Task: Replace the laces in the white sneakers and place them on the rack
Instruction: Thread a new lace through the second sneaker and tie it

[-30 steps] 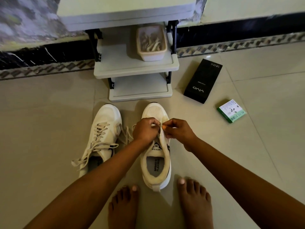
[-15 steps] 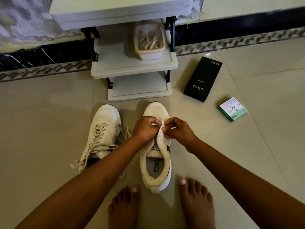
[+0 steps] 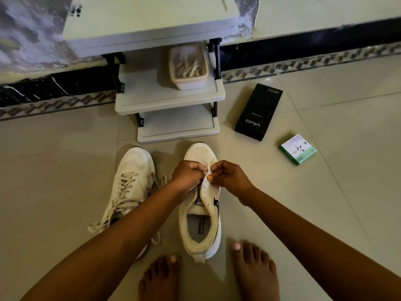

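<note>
Two white sneakers stand on the tiled floor before a grey shoe rack (image 3: 169,98). The left sneaker (image 3: 132,177) is laced, its cream lace ends trailing loose. The right sneaker (image 3: 201,216) shows bare eyelets along its opening. My left hand (image 3: 187,173) and my right hand (image 3: 227,177) meet over that shoe's front eyelets, fingers curled, each pinching at the eyelet flaps. Whether a lace sits between the fingers is hidden. A beige tub of laces (image 3: 188,67) rests on the rack's middle shelf.
A black phone box (image 3: 258,111) and a small green-and-white box (image 3: 297,148) lie on the floor to the right of the rack. My bare feet (image 3: 253,270) stand just behind the right sneaker. A dark patterned skirting runs along the wall.
Both hands stay at the right sneaker's front eyelets, fingers shifting slightly. The view has tilted a little, so the rack sits lower in frame.
</note>
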The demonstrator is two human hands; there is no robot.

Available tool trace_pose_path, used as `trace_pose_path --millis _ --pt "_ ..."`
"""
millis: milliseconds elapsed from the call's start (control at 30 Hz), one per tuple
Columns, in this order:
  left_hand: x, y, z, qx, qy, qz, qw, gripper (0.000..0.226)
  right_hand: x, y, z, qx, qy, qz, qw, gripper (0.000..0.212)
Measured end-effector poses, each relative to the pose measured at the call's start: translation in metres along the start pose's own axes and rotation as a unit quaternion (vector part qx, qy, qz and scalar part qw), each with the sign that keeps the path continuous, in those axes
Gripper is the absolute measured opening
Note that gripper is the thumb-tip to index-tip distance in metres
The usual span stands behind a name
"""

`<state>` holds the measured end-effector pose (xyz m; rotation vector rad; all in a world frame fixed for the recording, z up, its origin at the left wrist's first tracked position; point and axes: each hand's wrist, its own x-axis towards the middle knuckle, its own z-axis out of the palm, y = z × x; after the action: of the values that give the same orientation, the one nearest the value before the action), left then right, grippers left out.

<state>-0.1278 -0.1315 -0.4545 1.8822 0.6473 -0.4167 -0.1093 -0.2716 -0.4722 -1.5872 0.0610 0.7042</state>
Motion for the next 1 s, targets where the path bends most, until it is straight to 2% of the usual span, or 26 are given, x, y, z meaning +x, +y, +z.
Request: trace_pose_path --millis 100,200,267,333,433,533,700,867,1000 --pt "-0.004 0.005 -0.003 -0.016 -0.032 0.007 0.999 0.012 0.002 0.002 0.001 -0.007 0.011 -0.004 1.0 0.021" --pt "-0.004 0.002 -0.007 0.007 -0.037 0.013 0.999 0.018 0.002 0.001 0.001 -0.02 0.015 0.002 1.0 0.02" --pt "-0.004 0.0 -0.007 0.029 -0.035 0.022 0.999 0.017 0.0 0.001 0.0 0.012 0.013 0.003 1.0 0.018" --pt "-0.006 -0.004 -0.005 0.107 0.006 0.081 0.991 0.017 -0.004 0.003 0.0 0.031 0.015 0.004 0.999 0.017" --pt "-0.009 -0.009 -0.003 0.176 0.067 0.168 0.968 0.017 -0.007 0.006 0.002 -0.039 0.03 -0.012 0.999 0.022" --pt "-0.008 -0.013 -0.001 0.187 0.095 0.197 0.958 0.013 -0.008 0.007 0.002 -0.078 0.046 -0.031 0.995 0.027" --pt "-0.009 -0.015 0.005 0.29 0.118 0.207 0.927 0.017 -0.007 0.007 0.001 -0.03 0.039 -0.002 0.999 0.025" --pt "-0.009 -0.015 0.005 0.294 0.13 0.197 0.926 0.016 -0.011 -0.001 0.001 -0.05 0.03 0.018 0.998 0.028" --pt "-0.007 -0.013 -0.003 0.188 0.075 0.19 0.961 0.011 -0.016 -0.016 0.01 -0.182 0.038 0.031 0.982 0.057"
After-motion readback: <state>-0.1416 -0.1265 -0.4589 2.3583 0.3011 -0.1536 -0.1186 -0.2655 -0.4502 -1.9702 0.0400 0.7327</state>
